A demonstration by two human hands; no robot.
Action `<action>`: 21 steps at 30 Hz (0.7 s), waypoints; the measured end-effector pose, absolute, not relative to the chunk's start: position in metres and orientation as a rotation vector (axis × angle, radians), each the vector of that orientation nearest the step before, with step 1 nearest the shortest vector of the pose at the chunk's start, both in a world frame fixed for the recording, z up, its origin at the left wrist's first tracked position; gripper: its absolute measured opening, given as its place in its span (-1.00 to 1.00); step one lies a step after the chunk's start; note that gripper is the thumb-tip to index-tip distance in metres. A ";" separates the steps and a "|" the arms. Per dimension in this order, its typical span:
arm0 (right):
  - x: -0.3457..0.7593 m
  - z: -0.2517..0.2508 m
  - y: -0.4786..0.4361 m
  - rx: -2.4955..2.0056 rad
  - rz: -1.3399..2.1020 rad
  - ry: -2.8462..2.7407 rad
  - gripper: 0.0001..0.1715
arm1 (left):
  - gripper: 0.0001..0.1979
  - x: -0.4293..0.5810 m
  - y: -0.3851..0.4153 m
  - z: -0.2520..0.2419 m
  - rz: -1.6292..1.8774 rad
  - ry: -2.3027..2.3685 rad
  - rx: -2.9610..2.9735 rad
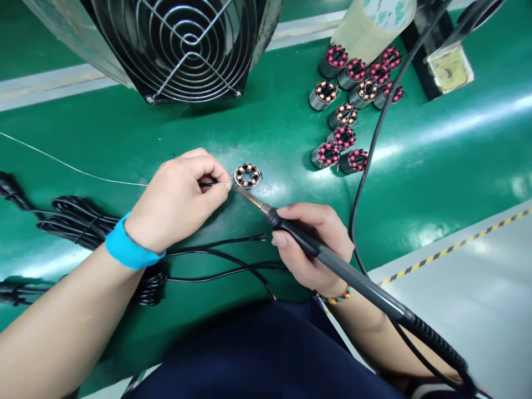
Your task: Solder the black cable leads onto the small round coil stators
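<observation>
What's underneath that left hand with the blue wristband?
A thin silvery wire disappears at the edge of the left hand, and a dark strand shows between its fingers. Whatever else lies beneath the palm is covered and cannot be seen.

Green bench — glossy | lone wound core — near middle | clustered cores, right | coiled black cables, left
</observation>
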State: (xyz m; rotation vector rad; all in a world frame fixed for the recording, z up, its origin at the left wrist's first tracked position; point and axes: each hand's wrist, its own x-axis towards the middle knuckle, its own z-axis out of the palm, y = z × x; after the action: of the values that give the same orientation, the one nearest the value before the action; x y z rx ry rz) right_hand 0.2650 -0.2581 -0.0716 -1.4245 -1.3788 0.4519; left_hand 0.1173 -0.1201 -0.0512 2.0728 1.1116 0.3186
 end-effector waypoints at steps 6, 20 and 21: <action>0.269 -0.065 -0.256 -1.471 0.441 -1.361 -0.63 | -0.87 0.117 -0.120 -0.051 0.300 1.121 2.069; 0.276 -0.058 -0.197 -1.514 0.587 -1.748 -0.53 | -0.86 0.114 -0.119 -0.052 0.333 1.052 2.108; 0.274 -0.062 -0.195 -1.516 0.548 -1.750 -0.52 | -0.86 0.114 -0.119 -0.052 0.334 1.047 2.107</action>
State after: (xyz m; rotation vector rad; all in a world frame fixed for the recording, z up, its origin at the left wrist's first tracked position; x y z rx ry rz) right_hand 0.2739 -0.1948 -0.0625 -1.5163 -1.7502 0.5480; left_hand 0.1139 -0.1192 -0.0518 2.1066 1.0472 0.3344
